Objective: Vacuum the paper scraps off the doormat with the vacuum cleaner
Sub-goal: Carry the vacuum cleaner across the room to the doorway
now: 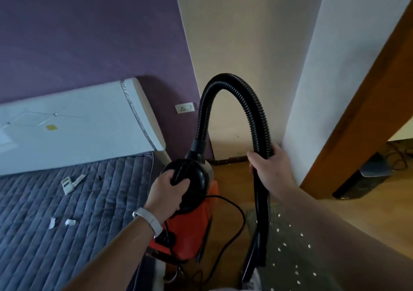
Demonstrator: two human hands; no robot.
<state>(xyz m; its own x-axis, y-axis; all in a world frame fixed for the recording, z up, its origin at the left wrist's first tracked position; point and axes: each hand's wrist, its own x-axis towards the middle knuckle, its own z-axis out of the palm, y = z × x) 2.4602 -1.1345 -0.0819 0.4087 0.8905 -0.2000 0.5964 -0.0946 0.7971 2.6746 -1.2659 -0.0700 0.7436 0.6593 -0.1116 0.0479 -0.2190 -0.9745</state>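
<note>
Beside bed (67, 223), left hand (166, 193) grips vacuum cleaner (190, 219), right hand (269, 170) its hose (223, 83).

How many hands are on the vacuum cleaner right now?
2. The left hand grips the black top of the orange vacuum cleaner beside the bed. The right hand holds the black hose lower down, above the doormat.

Both my forearms are bare right up to the near edge of the view, with no sleeve on either. On my left wrist I wear a slim white band (149, 219), smooth and rounded, wrapping the wrist with a small darker clasp or edge at its far-left side. My left hand (168, 190) and right hand (269, 170) carry no gloves, and I see no rings.
</note>
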